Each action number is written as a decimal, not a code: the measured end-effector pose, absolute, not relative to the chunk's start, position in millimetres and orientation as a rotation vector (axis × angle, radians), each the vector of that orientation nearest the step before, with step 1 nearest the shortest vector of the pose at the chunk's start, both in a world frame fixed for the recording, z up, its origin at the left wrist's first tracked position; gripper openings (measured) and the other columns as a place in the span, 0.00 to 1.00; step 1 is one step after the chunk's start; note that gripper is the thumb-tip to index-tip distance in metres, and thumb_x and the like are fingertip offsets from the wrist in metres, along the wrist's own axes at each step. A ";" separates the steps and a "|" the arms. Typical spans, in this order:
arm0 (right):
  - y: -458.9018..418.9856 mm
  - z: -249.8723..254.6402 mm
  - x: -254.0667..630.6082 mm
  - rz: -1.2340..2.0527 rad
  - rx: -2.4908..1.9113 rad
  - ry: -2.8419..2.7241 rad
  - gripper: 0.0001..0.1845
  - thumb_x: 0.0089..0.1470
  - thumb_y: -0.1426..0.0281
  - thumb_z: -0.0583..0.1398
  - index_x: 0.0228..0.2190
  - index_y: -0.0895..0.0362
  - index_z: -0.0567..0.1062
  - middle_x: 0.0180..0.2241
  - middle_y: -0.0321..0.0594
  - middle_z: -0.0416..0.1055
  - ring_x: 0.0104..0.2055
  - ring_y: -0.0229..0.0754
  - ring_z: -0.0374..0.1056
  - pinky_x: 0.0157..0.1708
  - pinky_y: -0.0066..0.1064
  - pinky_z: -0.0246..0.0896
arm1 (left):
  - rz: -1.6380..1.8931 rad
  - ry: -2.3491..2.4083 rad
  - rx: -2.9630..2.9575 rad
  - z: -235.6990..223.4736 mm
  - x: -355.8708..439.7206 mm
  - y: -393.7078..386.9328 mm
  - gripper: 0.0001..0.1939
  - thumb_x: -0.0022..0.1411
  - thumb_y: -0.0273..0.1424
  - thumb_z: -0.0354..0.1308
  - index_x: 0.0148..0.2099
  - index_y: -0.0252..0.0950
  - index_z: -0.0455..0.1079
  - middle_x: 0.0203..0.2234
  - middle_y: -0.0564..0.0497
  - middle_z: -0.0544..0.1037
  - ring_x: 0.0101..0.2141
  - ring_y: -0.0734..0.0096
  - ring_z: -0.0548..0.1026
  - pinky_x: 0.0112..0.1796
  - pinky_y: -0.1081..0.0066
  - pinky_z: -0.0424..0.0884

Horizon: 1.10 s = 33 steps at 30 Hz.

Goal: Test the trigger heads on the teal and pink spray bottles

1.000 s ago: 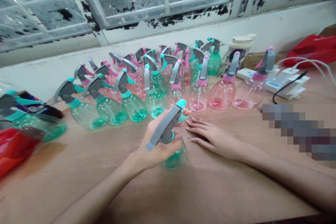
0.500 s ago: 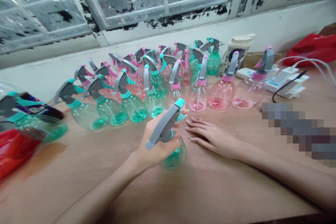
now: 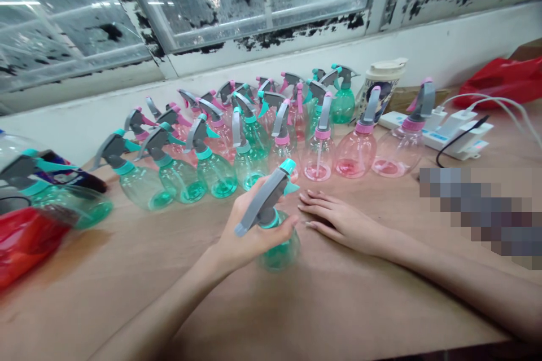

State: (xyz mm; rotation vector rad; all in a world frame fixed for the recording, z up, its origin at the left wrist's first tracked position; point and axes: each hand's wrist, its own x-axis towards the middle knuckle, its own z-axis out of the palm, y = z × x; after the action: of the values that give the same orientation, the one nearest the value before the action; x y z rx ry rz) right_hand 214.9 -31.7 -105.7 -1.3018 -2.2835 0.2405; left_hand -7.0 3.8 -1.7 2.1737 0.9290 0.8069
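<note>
My left hand (image 3: 243,234) is wrapped around the neck of a green spray bottle (image 3: 279,251) with a grey and turquoise trigger head. The bottle stands upright on the table, its nozzle turned away from me; my thumb crosses its front and the other fingers are mostly hidden behind. To the right, my right hand (image 3: 342,223) lies palm down on the wood, fingers stretched out, holding nothing. Just beyond both hands stands a row of similar bottles, among them a clear green one (image 3: 217,175) and a pink one (image 3: 355,152).
More green and pink bottles crowd toward the wall. At the right are a paper cup (image 3: 381,87), a white power strip (image 3: 455,138) with cables and a red bag (image 3: 503,82). Another red bag (image 3: 29,242) and a green spray bottle (image 3: 80,206) sit at the left.
My left thumb has lifted slightly and stretched out across the front of the bottle. The bottle and my right hand stay about where they were; the view has shifted a little.
</note>
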 end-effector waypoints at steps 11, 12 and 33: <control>-26.7 -110.0 214.9 0.257 -1.274 -2.315 0.24 0.65 0.60 0.51 0.56 0.58 0.70 0.61 0.47 0.63 0.65 0.51 0.54 0.63 0.50 0.52 | 0.580 0.991 2.207 0.1 -24.3 -7.6 0.36 0.50 0.35 0.67 0.61 0.44 0.61 0.54 0.48 0.73 0.49 0.54 0.74 0.50 0.58 0.70; -26.5 -110.5 214.9 0.262 -1.270 -2.314 0.23 0.65 0.60 0.51 0.56 0.57 0.70 0.61 0.46 0.63 0.66 0.51 0.53 0.63 0.50 0.52 | 0.570 0.965 2.232 -2.2 -28.1 -8.1 0.36 0.50 0.34 0.67 0.61 0.44 0.61 0.55 0.47 0.72 0.51 0.53 0.72 0.52 0.57 0.69; -38.6 -94.3 184.8 0.289 -1.399 -2.423 0.22 0.63 0.56 0.51 0.48 0.53 0.75 0.57 0.48 0.67 0.58 0.53 0.64 0.56 0.49 0.61 | 0.889 1.498 2.187 -24.5 -186.9 -32.4 0.33 0.52 0.49 0.64 0.55 0.38 0.64 0.49 0.43 0.71 0.50 0.52 0.72 0.51 0.53 0.69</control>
State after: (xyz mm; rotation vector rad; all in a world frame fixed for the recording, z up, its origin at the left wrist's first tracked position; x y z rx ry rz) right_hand 184.8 -38.6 -94.3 -1.3986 -2.4233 0.2890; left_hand -186.9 -32.4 -24.5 2.1874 1.4984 0.8892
